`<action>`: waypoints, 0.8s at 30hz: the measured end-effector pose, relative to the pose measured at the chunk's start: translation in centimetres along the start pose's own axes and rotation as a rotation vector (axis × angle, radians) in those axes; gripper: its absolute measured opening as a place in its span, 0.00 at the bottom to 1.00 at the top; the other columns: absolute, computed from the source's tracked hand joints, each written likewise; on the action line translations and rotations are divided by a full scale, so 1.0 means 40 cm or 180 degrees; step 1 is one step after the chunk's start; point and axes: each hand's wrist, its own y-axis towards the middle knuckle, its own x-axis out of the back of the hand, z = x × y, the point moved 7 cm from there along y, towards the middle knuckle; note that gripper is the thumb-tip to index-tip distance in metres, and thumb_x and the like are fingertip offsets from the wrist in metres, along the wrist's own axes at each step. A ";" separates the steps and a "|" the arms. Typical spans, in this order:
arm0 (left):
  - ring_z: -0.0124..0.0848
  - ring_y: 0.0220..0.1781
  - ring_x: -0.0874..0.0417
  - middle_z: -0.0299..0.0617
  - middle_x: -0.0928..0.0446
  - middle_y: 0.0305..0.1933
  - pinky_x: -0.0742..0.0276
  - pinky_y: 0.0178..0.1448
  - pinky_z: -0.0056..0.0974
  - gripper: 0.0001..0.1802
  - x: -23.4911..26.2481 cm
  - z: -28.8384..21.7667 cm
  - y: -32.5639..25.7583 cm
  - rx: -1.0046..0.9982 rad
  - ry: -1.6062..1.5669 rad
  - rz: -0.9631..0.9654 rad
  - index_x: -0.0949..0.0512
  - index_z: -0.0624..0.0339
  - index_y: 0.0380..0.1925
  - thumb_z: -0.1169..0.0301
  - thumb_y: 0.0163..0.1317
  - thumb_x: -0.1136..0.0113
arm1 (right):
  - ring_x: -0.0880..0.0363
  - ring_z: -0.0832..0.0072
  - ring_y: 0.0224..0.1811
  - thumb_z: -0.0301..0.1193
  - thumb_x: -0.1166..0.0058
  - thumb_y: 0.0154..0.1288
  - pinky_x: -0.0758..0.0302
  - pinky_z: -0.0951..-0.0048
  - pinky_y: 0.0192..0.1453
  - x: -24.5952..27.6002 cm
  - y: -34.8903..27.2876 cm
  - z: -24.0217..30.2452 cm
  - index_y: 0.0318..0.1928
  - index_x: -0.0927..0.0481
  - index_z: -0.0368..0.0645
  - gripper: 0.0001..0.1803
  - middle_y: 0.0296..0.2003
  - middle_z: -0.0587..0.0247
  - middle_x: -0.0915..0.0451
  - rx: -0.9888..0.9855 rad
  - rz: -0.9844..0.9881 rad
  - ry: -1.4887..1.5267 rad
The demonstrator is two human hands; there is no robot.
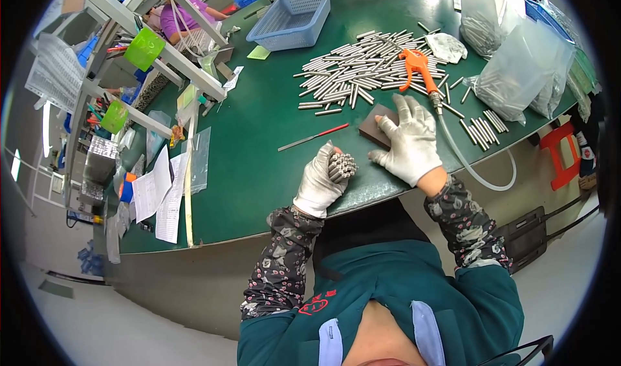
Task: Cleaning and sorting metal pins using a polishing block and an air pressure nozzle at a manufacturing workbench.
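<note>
My left hand [318, 183], in a white glove, is closed around a bundle of short metal rods [343, 167], their ends pointing to the right. Beside it my right hand [412, 139], also gloved, lies with its fingers spread, its thumb side at a brown rectangular block [377, 127]. Beyond both hands spreads a large loose pile of metal rods [356, 72]. A thin file with a red handle [314, 137] rests on the green table, left of the block. An orange air blow gun [419, 70] lies across the pile's right side.
A blue plastic basket [289, 20] stands at the back. Clear bags of rods [517, 72] sit at the right, near a smaller rod group [484, 130] and the gun's hose [475, 172]. Papers [162, 194] and a shelf frame [187, 65] occupy the left; another person [184, 17] is behind it.
</note>
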 end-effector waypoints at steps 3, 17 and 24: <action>0.24 0.29 0.26 0.35 0.28 0.26 0.25 0.37 0.30 0.15 0.040 0.029 -0.001 -0.0290 0.0443 -0.0510 0.28 0.59 0.33 0.58 0.67 0.50 | 0.27 0.56 0.51 0.50 0.35 0.42 0.30 0.60 0.52 -0.016 0.007 0.047 0.49 0.24 0.43 0.35 0.47 0.50 0.26 -0.0253 0.1023 0.1580; 0.22 0.40 0.24 0.35 0.26 0.39 0.25 0.45 0.28 0.20 0.064 0.037 0.000 -0.0723 -0.0062 -0.0372 0.34 0.59 0.46 0.77 0.55 0.38 | 0.22 0.53 0.42 0.40 0.37 0.46 0.26 0.62 0.46 -0.125 -0.018 0.146 0.42 0.26 0.38 0.25 0.39 0.47 0.23 -0.1061 0.1013 0.3299; 0.23 0.39 0.24 0.36 0.27 0.39 0.22 0.44 0.29 0.15 0.047 -0.003 -0.007 -0.0780 0.0888 -0.0354 0.35 0.59 0.46 0.73 0.62 0.42 | 0.22 0.60 0.41 0.31 0.37 0.45 0.25 0.68 0.45 -0.168 -0.040 0.142 0.41 0.26 0.35 0.21 0.37 0.52 0.24 -0.1102 0.0681 0.4040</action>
